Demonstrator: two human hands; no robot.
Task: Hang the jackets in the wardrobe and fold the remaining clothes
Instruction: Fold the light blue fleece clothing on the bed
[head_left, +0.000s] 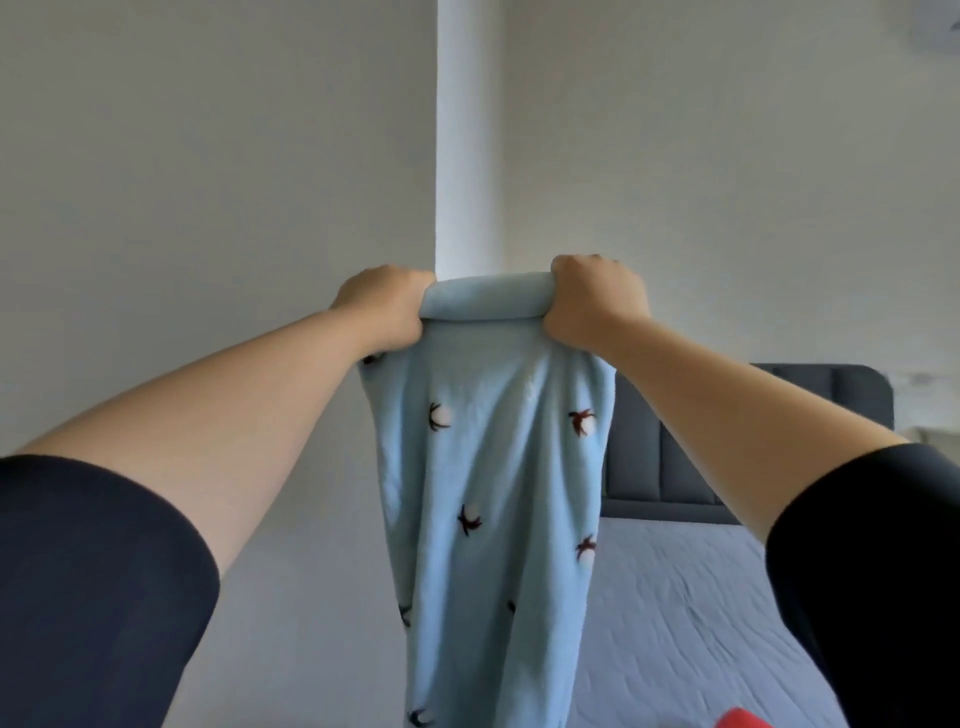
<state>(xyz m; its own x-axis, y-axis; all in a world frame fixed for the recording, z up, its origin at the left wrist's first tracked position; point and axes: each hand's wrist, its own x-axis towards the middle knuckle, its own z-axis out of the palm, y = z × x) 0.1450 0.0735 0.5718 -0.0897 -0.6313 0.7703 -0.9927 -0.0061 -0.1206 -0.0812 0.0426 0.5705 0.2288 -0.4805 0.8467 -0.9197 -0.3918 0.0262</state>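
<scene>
I find nothing to read here: no words, labels, brands or numbers. The light blue garment (493, 467) that I hold up bears only small dark shapes with white spots, which are a pattern and not letters.

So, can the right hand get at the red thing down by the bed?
Probably not right now: the right hand grips the top of the blue garment, held high with the left hand. The red thing lies below by the bed; nothing else blocks the way.
</scene>
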